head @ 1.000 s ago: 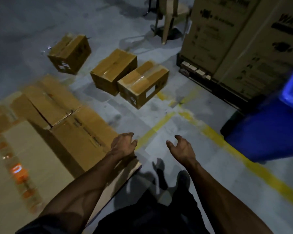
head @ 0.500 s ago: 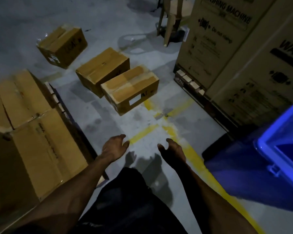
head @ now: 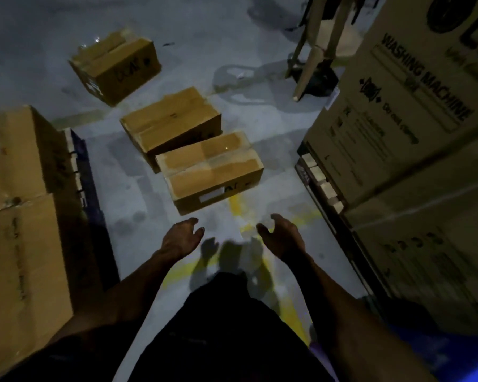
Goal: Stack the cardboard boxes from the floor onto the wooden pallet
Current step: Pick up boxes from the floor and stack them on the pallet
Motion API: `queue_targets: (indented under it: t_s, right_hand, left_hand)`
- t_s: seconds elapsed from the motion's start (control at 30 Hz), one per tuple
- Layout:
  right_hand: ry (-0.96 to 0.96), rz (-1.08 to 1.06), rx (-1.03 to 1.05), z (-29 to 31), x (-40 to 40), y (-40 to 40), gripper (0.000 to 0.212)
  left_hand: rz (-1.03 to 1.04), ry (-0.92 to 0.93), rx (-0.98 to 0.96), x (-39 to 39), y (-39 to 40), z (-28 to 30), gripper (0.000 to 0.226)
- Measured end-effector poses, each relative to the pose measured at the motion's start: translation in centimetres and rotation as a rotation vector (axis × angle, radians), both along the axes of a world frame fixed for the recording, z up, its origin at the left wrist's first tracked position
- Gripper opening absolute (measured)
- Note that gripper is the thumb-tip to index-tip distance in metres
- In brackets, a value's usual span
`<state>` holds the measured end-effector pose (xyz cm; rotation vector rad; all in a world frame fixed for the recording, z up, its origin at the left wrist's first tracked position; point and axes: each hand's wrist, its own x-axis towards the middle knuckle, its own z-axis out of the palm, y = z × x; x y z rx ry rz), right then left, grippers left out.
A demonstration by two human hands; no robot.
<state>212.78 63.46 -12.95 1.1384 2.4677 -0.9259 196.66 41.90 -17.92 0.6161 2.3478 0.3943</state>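
Here the head view, the only one, looks down a dim concrete floor (head: pixel 177 28) between two stacks. Three small boxes lie on it ahead. The near box (head: pixel 209 172) sits just beyond the hands, over a yellow line (head: pixel 235 205); the middle box (head: pixel 171 122) lies just behind it, touching or nearly so; the far box (head: pixel 115 68) rests well apart, towards the floor's far left. Along the left edge stand stacked boxes (head: pixel 17 188), with pallet slats (head: pixel 76 164) showing at their foot, so that is likely the wooden pallet. On the right, big washing-machine cartons (head: pixel 398 119) stand on another pallet (head: pixel 320 183).

The step in hand looks like the reach for the next box: both hands are empty. The next move calls for a bend forward, one palm on each end of the near box, then a lift and a turn left to the stack.

Both arms stretch forward and down, side by side. The left hand (head: pixel 181 238) is spread, fingers loosely curled, palm turned inward. The right hand (head: pixel 283 235) mirrors it, likewise open and holding nothing. They hover near the box's closest edge without touching it, set about as far apart as that edge is long.
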Motion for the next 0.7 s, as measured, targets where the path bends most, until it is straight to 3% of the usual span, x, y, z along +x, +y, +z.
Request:
queue_targets:
  t_s: [0.2, 0.33, 0.7]
  right_hand:
    - [0.148, 0.076, 0.038, 3.8, -8.4, 9.1, 0.056]
    - [0.177, 0.226, 0.039, 2.6, -13.1, 15.5, 0.045]
    - [-0.028, 0.759, -0.107, 2.9, -26.6, 31.4, 0.059]
  left_hand:
    - [0.158, 0.088, 0.073, -5.0, 8.4, 3.0, 0.040]
    - [0.291, 0.112, 0.077, -6.7, 12.7, 2.6, 0.040]
    - [0.738, 0.108, -0.026, -7.1, 25.4, 2.8, 0.050]
